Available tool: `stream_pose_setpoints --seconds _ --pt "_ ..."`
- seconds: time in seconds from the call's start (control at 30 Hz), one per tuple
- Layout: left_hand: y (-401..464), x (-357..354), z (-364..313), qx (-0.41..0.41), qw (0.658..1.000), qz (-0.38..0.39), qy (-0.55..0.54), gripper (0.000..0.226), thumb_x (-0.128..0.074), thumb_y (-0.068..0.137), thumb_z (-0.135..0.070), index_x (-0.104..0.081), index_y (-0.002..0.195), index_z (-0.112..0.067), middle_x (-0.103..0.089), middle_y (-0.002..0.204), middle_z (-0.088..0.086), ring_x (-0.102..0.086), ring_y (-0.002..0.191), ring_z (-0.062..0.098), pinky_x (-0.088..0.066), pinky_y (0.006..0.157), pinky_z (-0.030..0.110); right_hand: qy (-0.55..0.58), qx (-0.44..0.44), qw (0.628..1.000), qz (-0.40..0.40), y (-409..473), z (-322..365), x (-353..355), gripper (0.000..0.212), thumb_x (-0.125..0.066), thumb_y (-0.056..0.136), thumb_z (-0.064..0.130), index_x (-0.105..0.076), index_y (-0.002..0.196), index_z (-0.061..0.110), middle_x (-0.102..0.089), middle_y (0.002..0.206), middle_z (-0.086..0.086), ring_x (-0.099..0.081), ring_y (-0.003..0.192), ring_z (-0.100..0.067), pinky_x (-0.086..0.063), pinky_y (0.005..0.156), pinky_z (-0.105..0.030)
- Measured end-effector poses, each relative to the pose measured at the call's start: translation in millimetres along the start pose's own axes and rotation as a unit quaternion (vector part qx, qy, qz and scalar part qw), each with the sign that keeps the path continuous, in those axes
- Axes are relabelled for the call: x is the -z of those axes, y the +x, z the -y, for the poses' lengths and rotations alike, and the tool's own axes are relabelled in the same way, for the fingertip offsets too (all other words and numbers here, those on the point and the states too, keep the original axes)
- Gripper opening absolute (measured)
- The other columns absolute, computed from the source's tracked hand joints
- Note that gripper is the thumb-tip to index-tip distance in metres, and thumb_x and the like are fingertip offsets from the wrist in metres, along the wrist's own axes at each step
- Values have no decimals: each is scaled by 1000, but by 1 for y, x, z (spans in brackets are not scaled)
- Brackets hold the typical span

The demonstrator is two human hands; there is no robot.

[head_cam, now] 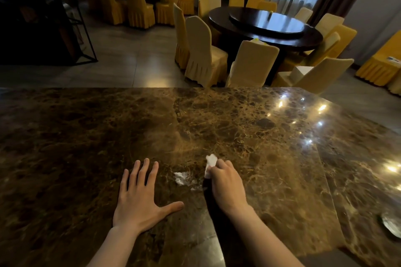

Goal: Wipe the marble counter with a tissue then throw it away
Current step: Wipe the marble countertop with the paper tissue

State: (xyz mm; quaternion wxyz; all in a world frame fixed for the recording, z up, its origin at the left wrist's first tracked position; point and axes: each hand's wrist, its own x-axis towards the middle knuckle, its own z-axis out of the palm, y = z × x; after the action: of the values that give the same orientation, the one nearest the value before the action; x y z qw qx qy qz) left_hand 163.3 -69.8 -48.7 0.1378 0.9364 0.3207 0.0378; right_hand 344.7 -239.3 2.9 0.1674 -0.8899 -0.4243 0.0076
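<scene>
A brown veined marble counter (217, 119) fills the lower half of the head view. My right hand (226, 184) is closed around a crumpled white tissue (210, 163), whose end sticks out past my fingers and rests on the stone. Just left of it lies a white patch (180, 178) on the marble; whether it is a tissue scrap or the tissue's reflection is unclear. My left hand (138, 197) lies flat on the counter with fingers spread, holding nothing.
A round metal object (391, 224) sits at the counter's right edge. Beyond the counter's far edge stand round dark dining tables (271, 26) ringed by yellow and cream covered chairs (201, 50), and a dark metal shelf frame (71, 17) at far left.
</scene>
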Motion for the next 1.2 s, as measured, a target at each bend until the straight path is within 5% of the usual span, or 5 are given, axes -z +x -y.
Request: stream_pose_setpoints --seconds 0.1,0.27,0.6,0.87,1.2 --pt "0 0 1 1 1000 5 5 140 -18 56 -117 14 163 -32 18 174 -4 27 158 19 9 132 54 55 -67 995 -51 6 -19 15 16 -67 87 6 -78 90 16 -69 93 -5 -63 90 -28 -48 75 -38" --pt "-1 -1 0 5 1000 7 5 142 -19 56 -117 11 165 -31 18 175 -3 28 158 19 10 132 53 10 -242 968 -61 19 -77 33 43 -59 90 -3 -60 133 4 -64 122 -17 -59 114 -38 -51 92 -45" --pt "-1 1 -1 3 1000 3 8 140 -16 56 -117 13 164 -32 18 175 -4 29 157 18 12 132 52 78 -19 997 -2 -5 -4 2 10 -69 89 9 -75 86 17 -55 90 4 -56 88 -19 -46 74 -31" --pt "0 0 -1 6 1000 2 0 142 -18 56 -118 11 165 -31 17 175 -4 27 158 19 11 132 52 15 -231 969 -82 8 -81 37 17 -63 93 8 -78 86 9 -63 89 -10 -61 90 -36 -51 73 -43" --pt "-1 0 0 1 1000 -3 4 140 -18 57 -117 11 164 -32 16 175 -3 26 159 19 10 132 53 36 -25 999 -32 -8 4 -3 13 -68 86 7 -75 81 17 -65 81 2 -56 84 -21 -39 65 -29"
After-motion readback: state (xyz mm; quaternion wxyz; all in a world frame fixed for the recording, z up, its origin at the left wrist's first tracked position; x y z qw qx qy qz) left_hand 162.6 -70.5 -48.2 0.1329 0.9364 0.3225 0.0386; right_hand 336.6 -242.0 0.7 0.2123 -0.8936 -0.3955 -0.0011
